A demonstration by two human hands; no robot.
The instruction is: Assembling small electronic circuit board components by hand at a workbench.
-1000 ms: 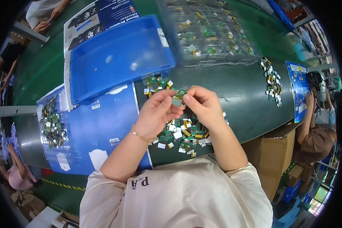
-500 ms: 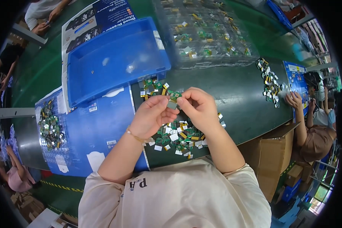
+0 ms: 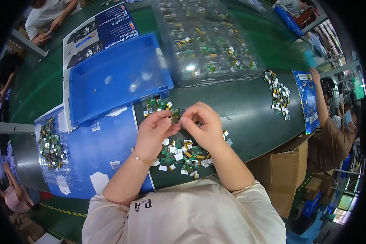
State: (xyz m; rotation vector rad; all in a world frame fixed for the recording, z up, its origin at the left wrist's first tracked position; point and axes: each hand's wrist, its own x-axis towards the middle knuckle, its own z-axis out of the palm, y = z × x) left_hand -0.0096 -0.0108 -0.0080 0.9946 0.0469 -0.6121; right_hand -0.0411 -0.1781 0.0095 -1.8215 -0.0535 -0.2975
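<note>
A small green circuit board with a gold-coloured part is held up between my two hands, above the dark table. My left hand pinches it between thumb and fingers. At its right side, the thumb and forefinger of my right hand are closed together; whatever they grip is too small to make out. Below my hands lies a loose pile of circuit boards with white and gold parts. A smaller cluster of boards sits just beyond my left hand, by the blue bin.
Stacked clear plastic trays holding several boards stand at the back. Further board piles lie at right and on bubbled plastic at left. A cardboard box stands by the near right edge. A co-worker's arm reaches in at right.
The view has shifted, so the table scene sits a little further left. The board between my fingers has turned. At right, the co-worker's hand has moved away from the pile to beyond the blue sheet.
</note>
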